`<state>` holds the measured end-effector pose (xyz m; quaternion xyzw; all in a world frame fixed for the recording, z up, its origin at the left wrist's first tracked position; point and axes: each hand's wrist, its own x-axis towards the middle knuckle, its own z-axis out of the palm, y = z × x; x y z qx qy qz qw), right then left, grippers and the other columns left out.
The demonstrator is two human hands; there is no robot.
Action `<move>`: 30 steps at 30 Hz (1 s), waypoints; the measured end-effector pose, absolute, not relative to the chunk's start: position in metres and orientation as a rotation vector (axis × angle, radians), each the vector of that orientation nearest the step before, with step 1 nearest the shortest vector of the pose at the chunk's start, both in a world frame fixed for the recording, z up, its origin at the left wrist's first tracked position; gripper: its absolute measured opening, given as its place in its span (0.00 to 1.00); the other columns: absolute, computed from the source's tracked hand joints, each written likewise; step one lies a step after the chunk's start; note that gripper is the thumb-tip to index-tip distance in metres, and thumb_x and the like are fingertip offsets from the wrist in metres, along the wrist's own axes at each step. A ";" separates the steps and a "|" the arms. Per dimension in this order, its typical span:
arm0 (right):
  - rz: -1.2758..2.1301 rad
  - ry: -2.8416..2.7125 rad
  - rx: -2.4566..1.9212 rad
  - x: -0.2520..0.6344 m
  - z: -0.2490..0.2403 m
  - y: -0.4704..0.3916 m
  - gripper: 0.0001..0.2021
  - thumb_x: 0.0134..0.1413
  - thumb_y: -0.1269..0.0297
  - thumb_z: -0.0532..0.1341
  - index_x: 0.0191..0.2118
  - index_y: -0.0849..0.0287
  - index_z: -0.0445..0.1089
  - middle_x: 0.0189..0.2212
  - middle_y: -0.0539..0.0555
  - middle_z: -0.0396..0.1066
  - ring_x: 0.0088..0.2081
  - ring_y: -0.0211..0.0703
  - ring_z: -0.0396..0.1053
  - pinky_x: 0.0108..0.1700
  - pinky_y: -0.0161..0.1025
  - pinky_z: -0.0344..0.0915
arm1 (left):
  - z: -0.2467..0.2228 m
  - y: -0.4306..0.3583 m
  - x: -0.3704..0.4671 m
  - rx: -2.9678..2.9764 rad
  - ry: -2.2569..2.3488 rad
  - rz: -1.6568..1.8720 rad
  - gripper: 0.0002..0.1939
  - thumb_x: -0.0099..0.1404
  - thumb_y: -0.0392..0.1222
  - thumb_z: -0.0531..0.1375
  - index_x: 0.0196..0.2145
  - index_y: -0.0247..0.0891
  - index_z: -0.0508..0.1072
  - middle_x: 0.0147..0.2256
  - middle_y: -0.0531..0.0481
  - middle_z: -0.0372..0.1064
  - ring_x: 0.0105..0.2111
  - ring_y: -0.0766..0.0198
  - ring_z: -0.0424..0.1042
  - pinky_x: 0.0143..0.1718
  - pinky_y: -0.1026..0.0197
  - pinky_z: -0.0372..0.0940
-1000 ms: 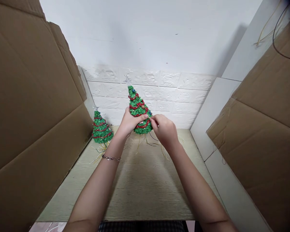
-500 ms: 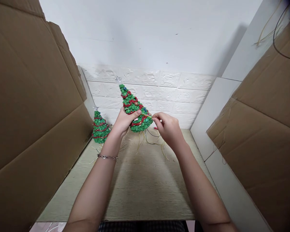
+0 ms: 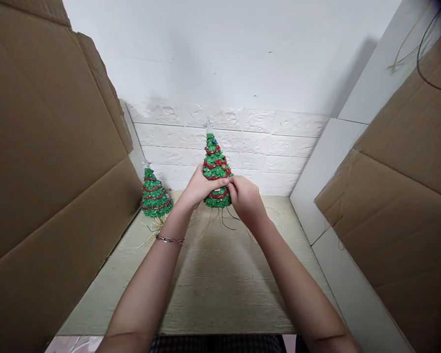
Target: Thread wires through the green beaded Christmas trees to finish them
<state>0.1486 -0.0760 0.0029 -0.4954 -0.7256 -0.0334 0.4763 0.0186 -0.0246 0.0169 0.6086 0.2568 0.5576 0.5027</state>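
A small green Christmas tree [image 3: 215, 164] with red garlands, baubles and a clear star on top is held nearly upright above the table. My left hand [image 3: 203, 188] grips its lower left side, thumb across the front. My right hand [image 3: 245, 196] is closed at the tree's lower right edge, its fingertips against my left thumb; what they pinch is hidden. Thin yellow and dark wires hang below the tree. At the left, a second, similar tree [image 3: 155, 196] stands on the table, with pale wires near its base.
The wooden table [image 3: 220, 289] reaches a white brick-patterned wall [image 3: 259, 120] at the back. Large cardboard sheets stand at the left [image 3: 51, 147] and right [image 3: 400, 181]. Loose wires hang at the upper right.
The held tree has turned from a leftward lean to nearly upright, and its top has moved right. My right hand has come closer to my left thumb; the yellow-green strand between them no longer shows.
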 end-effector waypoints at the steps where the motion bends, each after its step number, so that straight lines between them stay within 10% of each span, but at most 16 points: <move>1: 0.023 -1.735 -1.182 0.150 0.005 -0.076 0.05 0.56 0.67 0.52 0.32 0.58 0.64 0.26 0.52 0.68 0.29 0.39 0.65 0.34 0.37 0.61 | 0.017 -0.024 0.018 1.460 0.611 1.346 0.26 0.35 0.40 0.72 0.34 0.36 0.70 0.32 0.48 0.71 0.32 0.62 0.71 0.37 0.59 0.66; 7: 0.631 -1.521 -0.882 0.167 0.017 -0.079 0.09 0.49 0.60 0.59 0.35 0.57 0.64 0.29 0.49 0.69 0.28 0.35 0.67 0.32 0.36 0.66 | 0.019 -0.022 0.013 1.468 0.522 1.344 0.21 0.41 0.43 0.70 0.33 0.37 0.70 0.32 0.50 0.71 0.32 0.63 0.70 0.38 0.60 0.66; 20: 0.685 -1.566 -0.976 0.160 0.008 -0.068 0.10 0.47 0.62 0.61 0.33 0.59 0.76 0.27 0.51 0.71 0.30 0.36 0.64 0.35 0.37 0.60 | 0.017 -0.022 0.013 1.471 0.581 1.310 0.23 0.37 0.41 0.71 0.32 0.35 0.71 0.30 0.50 0.70 0.30 0.64 0.69 0.36 0.60 0.64; 30: 1.018 -1.366 -0.947 0.164 0.010 -0.065 0.18 0.33 0.53 0.68 0.25 0.59 0.63 0.14 0.41 0.55 0.18 0.28 0.48 0.21 0.32 0.44 | 0.017 -0.023 0.011 1.540 0.547 1.174 0.25 0.38 0.39 0.71 0.35 0.35 0.69 0.32 0.50 0.69 0.32 0.65 0.68 0.35 0.63 0.62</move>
